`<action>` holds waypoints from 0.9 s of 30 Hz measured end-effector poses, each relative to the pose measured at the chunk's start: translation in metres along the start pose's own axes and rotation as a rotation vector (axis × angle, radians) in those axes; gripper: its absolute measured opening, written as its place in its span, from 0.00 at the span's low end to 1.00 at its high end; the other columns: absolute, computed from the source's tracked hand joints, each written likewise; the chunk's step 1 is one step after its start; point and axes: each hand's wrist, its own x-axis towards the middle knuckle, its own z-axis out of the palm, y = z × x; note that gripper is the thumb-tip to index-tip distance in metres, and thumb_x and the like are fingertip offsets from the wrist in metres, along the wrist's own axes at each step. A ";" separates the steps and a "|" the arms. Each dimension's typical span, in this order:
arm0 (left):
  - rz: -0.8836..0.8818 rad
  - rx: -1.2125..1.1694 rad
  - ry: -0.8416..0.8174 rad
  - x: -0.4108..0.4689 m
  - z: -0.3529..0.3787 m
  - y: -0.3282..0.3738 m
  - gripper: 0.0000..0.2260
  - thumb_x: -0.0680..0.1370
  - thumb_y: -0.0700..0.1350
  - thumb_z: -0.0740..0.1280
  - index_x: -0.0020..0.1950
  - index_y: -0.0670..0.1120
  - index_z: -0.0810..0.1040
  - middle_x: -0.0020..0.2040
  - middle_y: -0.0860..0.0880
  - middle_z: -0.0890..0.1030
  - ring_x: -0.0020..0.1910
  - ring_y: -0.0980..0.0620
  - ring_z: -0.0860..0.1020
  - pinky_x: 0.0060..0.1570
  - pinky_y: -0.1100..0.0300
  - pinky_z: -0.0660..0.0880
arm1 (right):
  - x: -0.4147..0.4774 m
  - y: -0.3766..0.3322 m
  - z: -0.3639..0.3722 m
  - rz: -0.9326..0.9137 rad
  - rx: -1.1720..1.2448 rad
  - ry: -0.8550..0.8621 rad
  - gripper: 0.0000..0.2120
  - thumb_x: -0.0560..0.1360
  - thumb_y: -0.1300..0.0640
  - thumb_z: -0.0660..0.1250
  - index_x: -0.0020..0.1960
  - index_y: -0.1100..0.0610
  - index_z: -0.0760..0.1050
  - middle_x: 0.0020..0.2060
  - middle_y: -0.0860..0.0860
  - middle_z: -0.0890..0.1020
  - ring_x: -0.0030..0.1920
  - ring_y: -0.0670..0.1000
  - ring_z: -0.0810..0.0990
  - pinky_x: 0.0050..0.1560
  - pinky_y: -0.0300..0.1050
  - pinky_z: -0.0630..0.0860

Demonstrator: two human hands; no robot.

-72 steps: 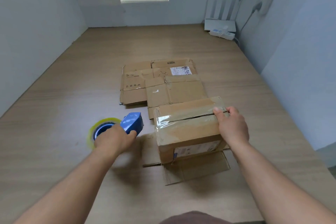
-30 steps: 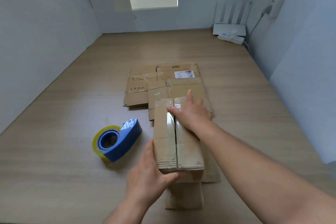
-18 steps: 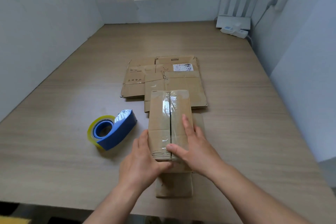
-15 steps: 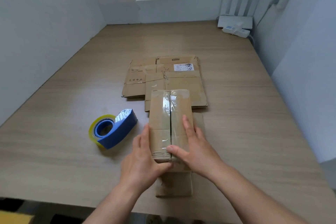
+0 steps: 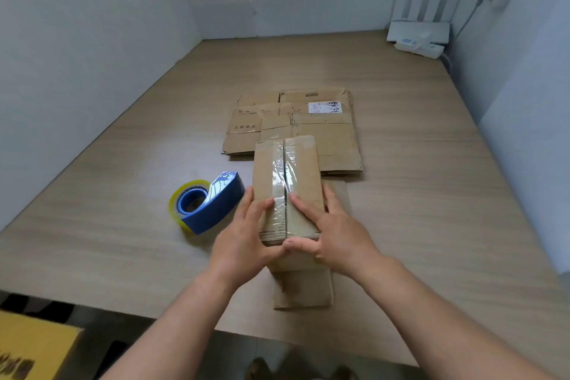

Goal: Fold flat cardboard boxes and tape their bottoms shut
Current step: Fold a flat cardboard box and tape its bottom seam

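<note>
L hand (image 5: 243,234) now atop box (image 5: 285,170)

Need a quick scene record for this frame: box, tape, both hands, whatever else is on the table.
box: folded up, on table, taped side up
seam tape: clear strip along the middle seam
left hand: fingers flat on box top, left of seam
right hand: fingers flat right of seam, thumb at near edge
tape dispenser: blue, left of box, untouched
flat cardboard: stacked behind box
router: far right corner
</note>
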 end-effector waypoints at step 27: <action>-0.284 0.124 -0.182 0.085 -0.038 -0.137 0.17 0.78 0.56 0.63 0.52 0.41 0.72 0.48 0.43 0.80 0.43 0.45 0.76 0.41 0.54 0.73 | -0.008 -0.036 0.021 0.185 -0.040 0.158 0.37 0.67 0.34 0.69 0.64 0.20 0.46 0.75 0.42 0.52 0.72 0.47 0.63 0.66 0.46 0.68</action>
